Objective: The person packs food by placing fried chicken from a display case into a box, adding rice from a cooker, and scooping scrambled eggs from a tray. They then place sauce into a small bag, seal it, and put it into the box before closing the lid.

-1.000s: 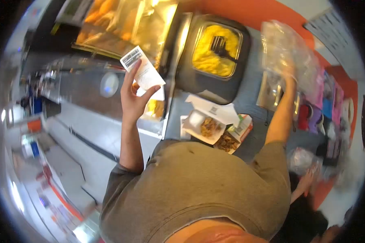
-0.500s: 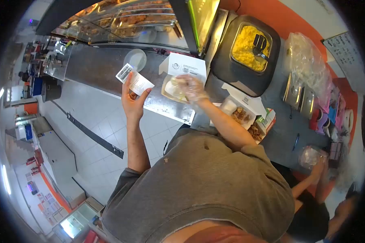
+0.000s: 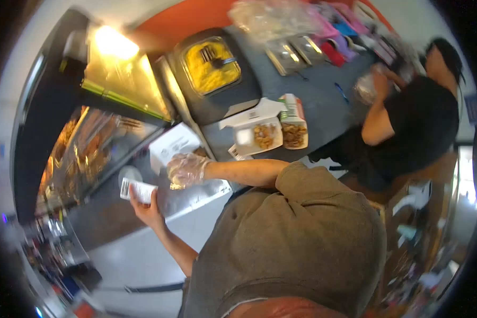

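Pinching a receipt (image 3: 138,191) in your left hand (image 3: 149,211), you are holding your gloved right hand (image 3: 188,169) at a white box (image 3: 172,144); its grip is impossible to tell.

Display case (image 3: 106,143) and open box (image 3: 172,143) crowd the left; counter (image 3: 323,100) (past food boxes (image 3: 267,135)) lies bare.

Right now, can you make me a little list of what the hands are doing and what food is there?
left hand: holds a receipt
right hand: wears a clear glove, at a white box; grip unclear
open box: fried pieces inside, on the grey counter
black cooker: full of yellow food, with a dark utensil in it
co-worker: black top, handling a clear bag
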`<state>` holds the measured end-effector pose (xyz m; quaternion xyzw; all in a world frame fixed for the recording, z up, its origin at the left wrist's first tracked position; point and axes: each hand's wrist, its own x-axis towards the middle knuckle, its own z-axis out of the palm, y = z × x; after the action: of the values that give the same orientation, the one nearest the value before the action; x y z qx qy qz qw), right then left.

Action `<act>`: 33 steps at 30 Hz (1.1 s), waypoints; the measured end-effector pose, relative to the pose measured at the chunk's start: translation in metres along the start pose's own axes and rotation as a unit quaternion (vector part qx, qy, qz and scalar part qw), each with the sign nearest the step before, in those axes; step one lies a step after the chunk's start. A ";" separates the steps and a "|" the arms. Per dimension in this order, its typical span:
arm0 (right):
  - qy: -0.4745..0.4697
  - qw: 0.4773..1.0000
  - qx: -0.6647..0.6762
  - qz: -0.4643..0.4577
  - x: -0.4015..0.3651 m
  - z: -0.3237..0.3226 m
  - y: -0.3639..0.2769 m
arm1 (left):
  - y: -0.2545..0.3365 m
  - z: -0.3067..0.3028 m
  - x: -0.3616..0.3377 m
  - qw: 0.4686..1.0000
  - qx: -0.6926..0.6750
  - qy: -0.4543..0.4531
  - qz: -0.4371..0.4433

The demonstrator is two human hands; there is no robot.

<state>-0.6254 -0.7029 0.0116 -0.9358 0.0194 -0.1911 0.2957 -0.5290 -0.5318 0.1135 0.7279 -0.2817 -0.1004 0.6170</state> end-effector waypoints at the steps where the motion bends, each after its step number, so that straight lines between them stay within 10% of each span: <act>1: 0.057 0.997 0.041 -0.024 -0.003 -0.025 0.002 | 0.010 0.010 0.002 1.000 0.005 -0.002 -0.010; 5: 0.350 0.934 0.062 0.043 -0.017 -0.181 0.061 | 0.025 0.063 0.017 0.999 0.002 -0.033 0.002; 10: 0.751 0.647 0.036 0.131 -0.086 -0.410 0.242 | 0.024 0.174 0.013 0.992 -0.021 -0.121 -0.011; 11: 0.771 0.597 -0.162 0.152 -0.119 -0.444 0.312 | 0.024 0.200 0.010 0.987 -0.036 -0.145 -0.055; 12: 0.793 0.557 -0.074 0.234 -0.149 -0.476 0.344 | 0.026 0.226 0.006 0.980 -0.049 -0.166 -0.099; 14: 0.571 0.430 -0.077 0.695 -0.198 -0.537 0.403 | 0.043 0.270 -0.009 0.979 -0.016 -0.196 -0.059; 20: 0.145 0.615 -0.285 0.721 -0.338 -0.549 0.587 | 0.018 0.258 -0.055 0.977 0.144 -0.092 -0.126; 25: 0.372 0.597 -0.188 0.685 -0.395 -0.573 0.671 | -0.036 0.179 -0.089 0.939 0.316 0.006 -0.136; 33: 0.291 0.624 -0.157 0.708 -0.437 -0.605 0.793 | -0.081 0.145 -0.089 0.857 0.491 0.010 -0.152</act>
<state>-1.1926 -1.6212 -0.1296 -0.5606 0.7909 -0.1791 0.1677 -0.6501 -0.5997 -0.0131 0.9712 -0.1740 -0.0344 0.1589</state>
